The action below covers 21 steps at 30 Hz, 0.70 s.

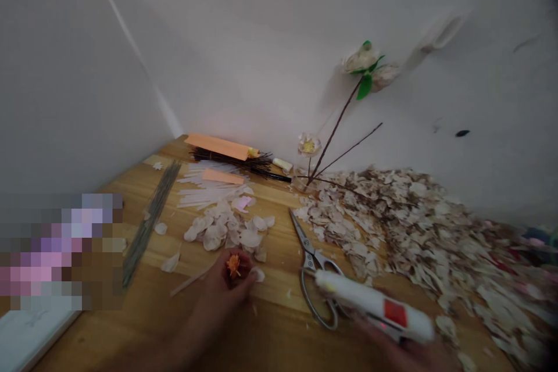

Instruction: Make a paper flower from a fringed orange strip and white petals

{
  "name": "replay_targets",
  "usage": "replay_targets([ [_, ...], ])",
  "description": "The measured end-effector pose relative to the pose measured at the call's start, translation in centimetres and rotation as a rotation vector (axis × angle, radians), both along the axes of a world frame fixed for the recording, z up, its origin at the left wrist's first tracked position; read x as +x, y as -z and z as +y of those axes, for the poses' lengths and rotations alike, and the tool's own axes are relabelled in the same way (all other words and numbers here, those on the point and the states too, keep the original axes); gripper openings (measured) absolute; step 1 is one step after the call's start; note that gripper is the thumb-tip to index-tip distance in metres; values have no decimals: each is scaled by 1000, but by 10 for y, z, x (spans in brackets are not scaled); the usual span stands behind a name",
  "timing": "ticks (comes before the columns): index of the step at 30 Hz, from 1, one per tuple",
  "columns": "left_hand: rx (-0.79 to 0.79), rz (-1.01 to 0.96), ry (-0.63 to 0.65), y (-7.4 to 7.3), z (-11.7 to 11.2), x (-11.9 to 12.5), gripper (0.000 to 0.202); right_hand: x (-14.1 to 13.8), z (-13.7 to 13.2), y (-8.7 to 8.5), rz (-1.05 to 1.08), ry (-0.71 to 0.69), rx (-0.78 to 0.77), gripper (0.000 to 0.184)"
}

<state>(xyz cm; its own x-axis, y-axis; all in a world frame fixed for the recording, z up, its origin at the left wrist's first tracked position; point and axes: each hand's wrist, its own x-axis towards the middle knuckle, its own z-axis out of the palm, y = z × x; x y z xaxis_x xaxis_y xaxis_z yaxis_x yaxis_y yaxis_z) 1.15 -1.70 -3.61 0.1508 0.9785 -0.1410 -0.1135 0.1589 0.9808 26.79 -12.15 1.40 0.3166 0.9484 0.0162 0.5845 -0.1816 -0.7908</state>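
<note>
My left hand (224,288) is closed around a small orange flower centre (233,265), which faces up between the fingers. A pale petal (258,274) shows at its fingertips; whether it is pinched there or lies behind, I cannot tell. A thin pale stick (188,285) extends leftward from beside that hand. My right hand (394,340), partly cut off by the lower edge, grips a white glue gun (370,302) with a red label, its nozzle pointing left. Under the nozzle lie metal scissors (308,253), blades toward the wall. A heap of loose pale petals (222,225) is just beyond my left hand.
A big pile of dried petals (418,215) covers the right side of the wooden table (270,325). Thin wires (150,221), white sticks (198,195) and dark stems (235,164) lie left and back. A made flower (361,64) leans by the wall.
</note>
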Motion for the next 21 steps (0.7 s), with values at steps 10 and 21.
replay_targets([
  [10,15,70,-32,-7,-2,-1,21,-55,15,24,-175,-308,182,14],
  [21,12,40,-38,-2,-3,1,20,-59,20,22,-264,-399,201,6],
])
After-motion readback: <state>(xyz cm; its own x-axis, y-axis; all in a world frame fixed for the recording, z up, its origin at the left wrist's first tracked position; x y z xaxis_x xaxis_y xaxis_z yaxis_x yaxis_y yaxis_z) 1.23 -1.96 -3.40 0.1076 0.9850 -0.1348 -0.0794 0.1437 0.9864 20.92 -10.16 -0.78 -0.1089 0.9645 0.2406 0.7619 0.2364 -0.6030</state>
